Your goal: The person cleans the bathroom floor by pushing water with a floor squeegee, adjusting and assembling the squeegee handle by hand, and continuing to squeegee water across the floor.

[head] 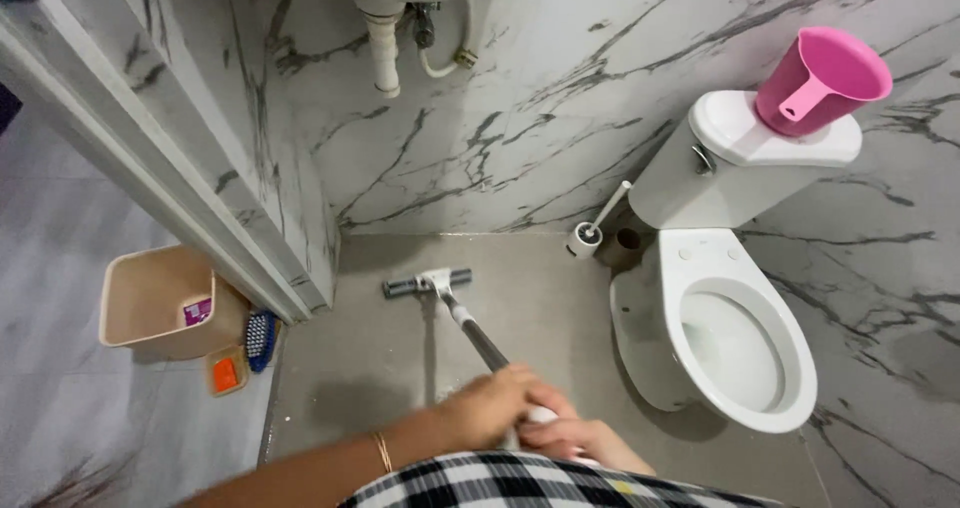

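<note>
1. Your floor wiper (428, 284) rests its head on the grey floor (540, 308), near the back wall's edge.
2. Its handle runs back into your left hand (492, 408) and right hand (580, 436), fingers of both clenched around it.
3. The toilet (725, 338) stands to the right.

One head-worn camera looks steeply down at the bathroom floor (540, 308), close above it.

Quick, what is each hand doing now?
Left hand: closed on the floor wiper handle.
Right hand: closed on the same handle, lower end.
</note>
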